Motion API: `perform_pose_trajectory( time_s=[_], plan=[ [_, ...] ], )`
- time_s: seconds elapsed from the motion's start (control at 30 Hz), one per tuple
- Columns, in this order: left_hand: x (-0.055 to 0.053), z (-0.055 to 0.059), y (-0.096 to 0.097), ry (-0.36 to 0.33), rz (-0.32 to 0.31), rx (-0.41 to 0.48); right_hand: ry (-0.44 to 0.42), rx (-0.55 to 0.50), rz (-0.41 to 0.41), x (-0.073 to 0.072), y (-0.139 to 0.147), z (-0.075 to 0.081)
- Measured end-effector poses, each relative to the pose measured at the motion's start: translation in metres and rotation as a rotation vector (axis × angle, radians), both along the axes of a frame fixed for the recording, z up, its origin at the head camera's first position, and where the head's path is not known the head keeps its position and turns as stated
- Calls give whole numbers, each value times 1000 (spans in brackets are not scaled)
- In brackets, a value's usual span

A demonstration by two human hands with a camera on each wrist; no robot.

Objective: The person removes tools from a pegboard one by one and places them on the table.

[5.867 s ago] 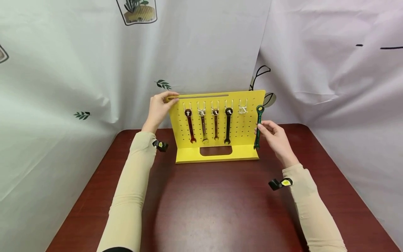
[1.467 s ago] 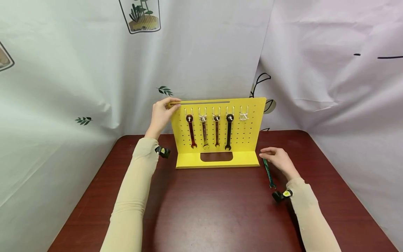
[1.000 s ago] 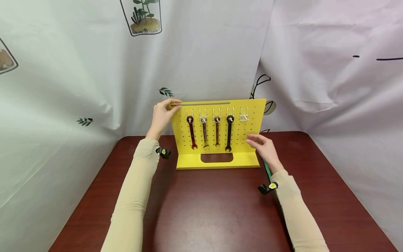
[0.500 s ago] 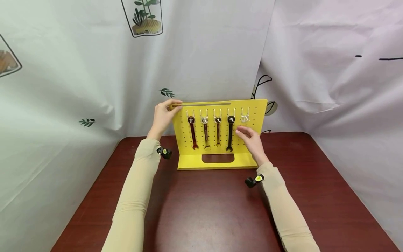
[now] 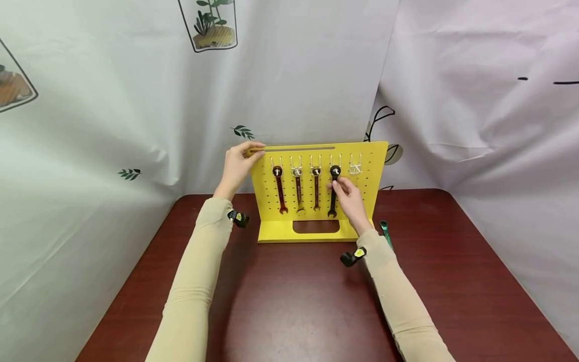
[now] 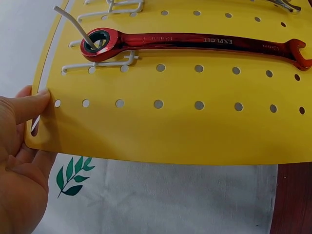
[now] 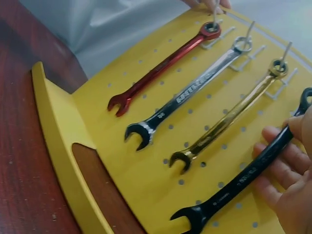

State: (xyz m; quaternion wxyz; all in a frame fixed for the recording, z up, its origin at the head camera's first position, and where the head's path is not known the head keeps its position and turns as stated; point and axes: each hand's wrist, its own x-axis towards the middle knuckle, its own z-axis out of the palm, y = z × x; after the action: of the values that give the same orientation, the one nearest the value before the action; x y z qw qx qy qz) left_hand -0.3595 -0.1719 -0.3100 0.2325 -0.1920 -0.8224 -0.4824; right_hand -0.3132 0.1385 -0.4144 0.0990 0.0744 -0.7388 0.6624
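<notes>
Your right hand (image 5: 352, 201) has the black wrench (image 5: 333, 200) pinched high on the handle, thumb in front, fingers tucked behind. Your left hand (image 5: 238, 161) grips the top left corner of the yellow board (image 5: 371, 186), thumb on the front face, so probably bracing it. The black wrench hangs ring-up, fourth from your left, its ring on the white hook (image 5: 335, 172). Step in hand, by the look of it: getting hold of that wrench at its hook. Next move would call for lifting the ring over the upturned tip, then drawing it toward you, left hand steady so the board doesn't tip. Left of it hang the gold wrench (image 7: 234, 114), silver wrench (image 7: 191, 90) and red wrench (image 7: 163, 68); to its right, a bare hook (image 5: 356, 169). The green wrench (image 5: 386, 233) lies on the bench (image 5: 289, 301) right of the board, partly hidden by your sleeve (image 5: 393, 286).
</notes>
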Motion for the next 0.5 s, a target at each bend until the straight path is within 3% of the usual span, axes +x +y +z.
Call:
perform_pose_trajectory(
  time_s=[0.5],
  plan=[
    [-2, -2, 0, -1, 23, -12, 72, -91, -5, 0, -3, -17]
  ],
)
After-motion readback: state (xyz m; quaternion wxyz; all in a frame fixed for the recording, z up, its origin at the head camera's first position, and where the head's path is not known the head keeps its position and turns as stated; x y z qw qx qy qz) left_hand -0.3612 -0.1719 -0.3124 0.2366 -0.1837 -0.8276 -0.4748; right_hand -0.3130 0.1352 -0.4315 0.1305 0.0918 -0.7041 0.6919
